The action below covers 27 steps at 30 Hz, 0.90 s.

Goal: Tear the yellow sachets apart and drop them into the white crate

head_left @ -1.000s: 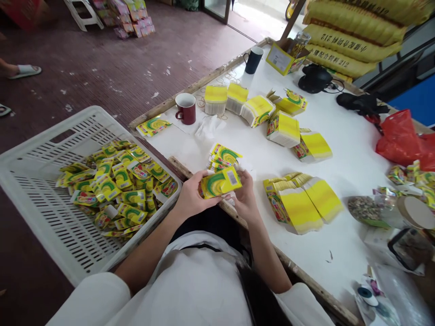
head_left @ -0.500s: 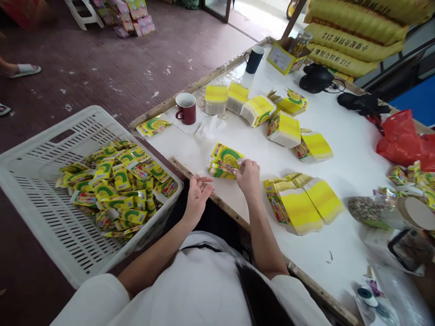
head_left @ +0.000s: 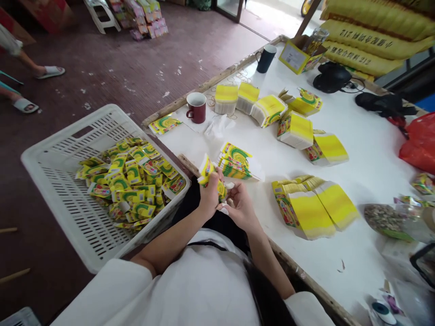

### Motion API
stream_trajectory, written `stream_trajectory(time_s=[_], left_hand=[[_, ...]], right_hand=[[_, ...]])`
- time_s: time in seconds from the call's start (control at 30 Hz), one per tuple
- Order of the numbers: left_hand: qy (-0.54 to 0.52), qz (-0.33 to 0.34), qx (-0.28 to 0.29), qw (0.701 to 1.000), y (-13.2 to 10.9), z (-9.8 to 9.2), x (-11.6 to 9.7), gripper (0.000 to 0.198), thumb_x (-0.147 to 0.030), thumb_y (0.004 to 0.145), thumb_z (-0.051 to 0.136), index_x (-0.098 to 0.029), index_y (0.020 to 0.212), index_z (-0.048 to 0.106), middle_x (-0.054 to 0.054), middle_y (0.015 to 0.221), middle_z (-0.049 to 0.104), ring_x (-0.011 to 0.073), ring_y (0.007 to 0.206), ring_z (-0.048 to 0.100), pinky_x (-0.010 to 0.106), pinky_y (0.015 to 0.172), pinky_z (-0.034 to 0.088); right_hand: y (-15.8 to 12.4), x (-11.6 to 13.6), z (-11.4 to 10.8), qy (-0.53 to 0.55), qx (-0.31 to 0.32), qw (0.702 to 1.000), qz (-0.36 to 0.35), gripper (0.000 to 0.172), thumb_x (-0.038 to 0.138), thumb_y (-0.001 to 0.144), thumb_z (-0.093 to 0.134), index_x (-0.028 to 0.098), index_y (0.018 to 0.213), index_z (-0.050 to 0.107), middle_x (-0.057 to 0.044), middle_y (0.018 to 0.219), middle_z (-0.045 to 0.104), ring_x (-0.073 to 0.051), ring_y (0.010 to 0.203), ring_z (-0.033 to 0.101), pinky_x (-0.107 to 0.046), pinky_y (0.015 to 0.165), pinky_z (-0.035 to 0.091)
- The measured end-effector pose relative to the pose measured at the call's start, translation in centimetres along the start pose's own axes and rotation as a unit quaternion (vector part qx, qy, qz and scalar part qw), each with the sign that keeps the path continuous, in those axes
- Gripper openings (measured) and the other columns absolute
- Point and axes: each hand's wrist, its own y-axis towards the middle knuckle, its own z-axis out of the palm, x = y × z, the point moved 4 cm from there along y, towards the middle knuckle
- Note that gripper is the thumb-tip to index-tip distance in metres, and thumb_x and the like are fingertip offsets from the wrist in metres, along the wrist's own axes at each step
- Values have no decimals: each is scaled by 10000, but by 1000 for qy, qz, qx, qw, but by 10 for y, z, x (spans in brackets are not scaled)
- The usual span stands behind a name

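Wrapped in my left hand (head_left: 210, 194) is a small yellow and green carton (head_left: 205, 170), tilted up over the table edge. My right hand (head_left: 242, 207) pinches at the carton's lower end, its fingers closed there. White patches show at the right fingertips; whether they are flaps or finger covers I cannot tell. Just beyond my hands, a fanned pile of flat cartons (head_left: 235, 159) lies on the white table (head_left: 251, 199). To my left stands a white plastic crate (head_left: 56, 151) holding many filled yellow cartons (head_left: 131, 181).
Bundled carton stacks (head_left: 265, 108) line the table's far side, and larger stacks (head_left: 311, 213) lie right. A maroon mug (head_left: 196, 111), a dark mug (head_left: 266, 61), a crumpled tissue (head_left: 219, 126) and a jar (head_left: 384, 219) stand about. Another person's feet (head_left: 49, 71) show at left.
My right hand has taken a carton from the pile and brought it back towards my body. My left hand has closed round it. The view has shifted a little left.
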Motion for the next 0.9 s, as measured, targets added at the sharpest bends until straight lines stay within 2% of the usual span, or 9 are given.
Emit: stream_trajectory(time_s=[0.2, 0.33, 0.43, 0.53, 0.6, 0.67, 0.77, 0.8, 0.9], left_hand=[[47, 42, 35, 997, -2, -5, -10, 602, -728, 659, 763, -237, 958, 583, 20, 911, 688, 205, 889, 656, 340, 807, 556], [68, 8, 64, 996, 3, -19, -9, 435, -625, 790, 730, -206, 900, 682, 43, 904, 756, 248, 933, 707, 400, 896, 557], [70, 46, 99, 992, 14, -32, -25, 575, -720, 852, 586, -220, 1121, 677, 92, 1174, 743, 283, 1163, 670, 436, 1035, 501], [171, 110, 178, 963, 20, -34, -43, 820, -751, 758, 670, -240, 1382, 522, 134, 1451, 581, 333, 1386, 509, 493, 1160, 389], [296, 108, 256, 914, 16, -24, -43, 883, -600, 654, 844, -227, 1381, 509, 146, 1411, 594, 362, 1344, 535, 511, 1130, 421], [381, 87, 296, 871, 8, -13, -32, 773, -436, 659, 870, -207, 1316, 534, 132, 1258, 664, 353, 1184, 639, 495, 1015, 513], [420, 117, 280, 855, -5, -1, -16, 666, -378, 740, 794, -179, 1297, 489, 130, 1166, 673, 338, 1065, 683, 473, 905, 561], [426, 144, 271, 851, -10, 2, -13, 677, -379, 754, 780, -174, 1315, 461, 137, 1174, 664, 341, 1071, 680, 473, 898, 562], [444, 223, 278, 822, -22, 7, -5, 679, -297, 776, 734, -192, 1357, 398, 140, 1203, 635, 334, 1090, 673, 448, 874, 564]], right_hand=[[4, 4, -28, -92, -81, 992, -36, 209, 358, 861, 718, 251, 972, 577, 22, 841, 597, -157, 752, 569, -305, 711, 483], [3, 13, -49, -172, -105, 977, -64, 74, 301, 922, 604, 255, 979, 612, 4, 830, 652, -188, 767, 629, -345, 723, 516], [1, 29, -61, -296, -123, 936, -144, 94, 223, 897, 596, 273, 928, 670, -20, 846, 691, -230, 825, 638, -401, 777, 529], [-2, 41, -58, -403, -70, 886, -218, 188, 178, 908, 600, 305, 843, 722, -26, 871, 714, -246, 890, 618, -466, 924, 495], [-4, 43, -49, -426, -31, 869, -249, 203, 171, 908, 620, 332, 858, 732, -12, 883, 713, -244, 941, 619, -513, 1065, 417], [-6, 44, -44, -403, -86, 868, -277, 193, 213, 876, 683, 345, 1013, 715, -28, 1038, 702, -272, 1097, 602, -564, 1164, 317], [-6, 35, -48, -257, -269, 895, -244, 619, 341, 824, 754, 319, 1390, 503, -110, 1389, 554, -323, 1328, 498, -598, 1162, 337], [-5, 28, -49, -183, -291, 917, -204, 721, 393, 822, 752, 311, 1456, 419, -130, 1437, 519, -324, 1332, 507, -587, 1127, 395], [6, 5, -42, 15, -189, 981, -39, 728, 518, 820, 720, 300, 1449, 427, -127, 1355, 614, -301, 1195, 635, -514, 994, 543]])
